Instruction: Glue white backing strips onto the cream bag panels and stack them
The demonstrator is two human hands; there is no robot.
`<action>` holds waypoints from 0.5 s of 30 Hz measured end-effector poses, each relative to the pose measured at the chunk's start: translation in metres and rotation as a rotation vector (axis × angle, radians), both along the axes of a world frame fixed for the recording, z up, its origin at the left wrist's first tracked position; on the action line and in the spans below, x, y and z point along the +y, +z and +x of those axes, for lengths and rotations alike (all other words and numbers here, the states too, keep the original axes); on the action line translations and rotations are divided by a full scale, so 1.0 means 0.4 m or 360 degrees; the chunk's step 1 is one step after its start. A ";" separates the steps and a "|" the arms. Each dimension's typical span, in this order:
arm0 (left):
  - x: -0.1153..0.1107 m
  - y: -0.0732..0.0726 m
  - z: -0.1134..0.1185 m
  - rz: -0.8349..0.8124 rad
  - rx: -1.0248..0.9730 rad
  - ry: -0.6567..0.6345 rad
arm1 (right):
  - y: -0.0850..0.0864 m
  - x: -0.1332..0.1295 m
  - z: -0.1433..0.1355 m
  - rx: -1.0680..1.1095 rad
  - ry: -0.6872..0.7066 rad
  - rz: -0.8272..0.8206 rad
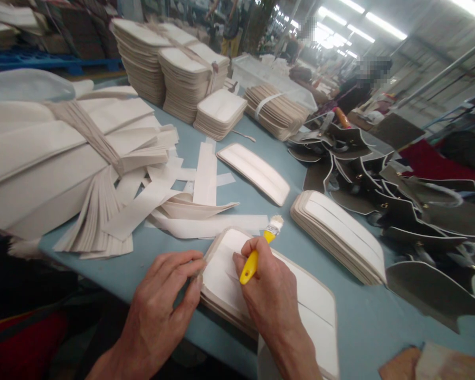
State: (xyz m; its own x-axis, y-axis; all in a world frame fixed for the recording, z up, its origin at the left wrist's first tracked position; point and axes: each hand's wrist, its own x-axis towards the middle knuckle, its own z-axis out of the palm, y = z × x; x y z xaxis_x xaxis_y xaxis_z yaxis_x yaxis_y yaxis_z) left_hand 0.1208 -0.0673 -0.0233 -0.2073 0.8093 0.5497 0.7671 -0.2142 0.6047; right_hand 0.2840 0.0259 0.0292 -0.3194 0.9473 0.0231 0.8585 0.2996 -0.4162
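Brush, yellow-handled, clenched in my right grip over the cream panel stack on the counter; left grip pinches the stack's edge. Gluing, probably; next stroke calls for steady bracing.

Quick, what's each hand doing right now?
Left hand: fingers pinching the near edge of the white panel stack.
Right hand: closed on the yellow brush.

The right hand grips a yellow-handled brush over the top cream panel of a stack on the blue surface, while the left hand pinches the panel's left edge.
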 end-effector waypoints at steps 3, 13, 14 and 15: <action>0.033 -0.002 -0.018 -0.0044 -0.0066 -0.0043 | 0.003 0.000 -0.003 0.0007 -0.0007 -0.0033; 0.114 0.031 -0.034 -0.0258 -0.0063 -0.0320 | 0.009 0.003 -0.004 -0.0011 0.0000 -0.0047; 0.117 0.031 -0.031 -0.0275 -0.0039 -0.0348 | 0.008 0.003 -0.004 -0.0014 -0.0001 -0.0053; 0.119 0.030 -0.028 -0.0295 -0.0017 -0.0362 | 0.007 0.003 -0.004 -0.0016 0.0000 -0.0054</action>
State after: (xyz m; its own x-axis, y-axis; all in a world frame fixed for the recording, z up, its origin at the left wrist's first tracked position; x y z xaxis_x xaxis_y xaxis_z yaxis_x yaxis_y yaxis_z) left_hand 0.1096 -0.0198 -0.0114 -0.0138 0.9220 0.3870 0.7055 -0.2653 0.6572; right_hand 0.2824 0.0271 0.0321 -0.3195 0.9475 -0.0126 0.8627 0.2854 -0.4175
